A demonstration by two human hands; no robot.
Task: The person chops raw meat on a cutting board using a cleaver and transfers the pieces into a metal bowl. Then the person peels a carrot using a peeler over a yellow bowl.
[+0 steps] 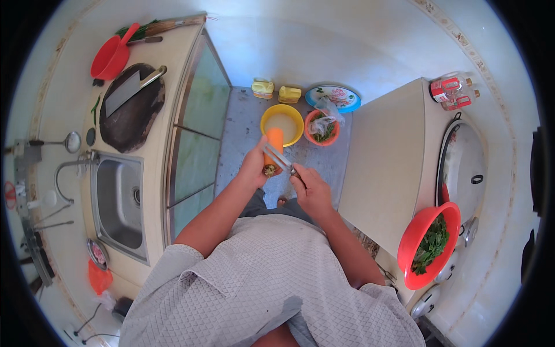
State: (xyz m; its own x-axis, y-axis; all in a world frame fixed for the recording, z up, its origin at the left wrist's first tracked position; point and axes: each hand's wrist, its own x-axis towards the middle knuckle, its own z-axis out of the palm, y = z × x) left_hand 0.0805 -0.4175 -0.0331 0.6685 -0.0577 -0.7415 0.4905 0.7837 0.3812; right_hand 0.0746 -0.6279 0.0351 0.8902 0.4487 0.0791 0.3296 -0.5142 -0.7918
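My left hand [253,162] grips a thick orange carrot [274,141], its stem end turned towards me. Closed around the handle of a metal peeler [279,158] is my right hand [313,191]. The peeler's blade lies across the carrot's side near the stem end; whether it touches the skin is hard to tell. Beneath the carrot's far end, a yellow basin [299,126] of cloudy liquid stands on the grey floor [240,126]. Beside it is an orange basin [308,135] with leafy greens and a clear plastic bag [325,116].
Left counter: a cleaver [125,93] on a round chopping board [149,117], a red dipper [110,56], a steel sink [117,199]. Right: a large lidded wok [466,160] and a red basin [407,247] of greens. Yellow jugs [289,94] and a patterned tray [353,97] stand by the wall.
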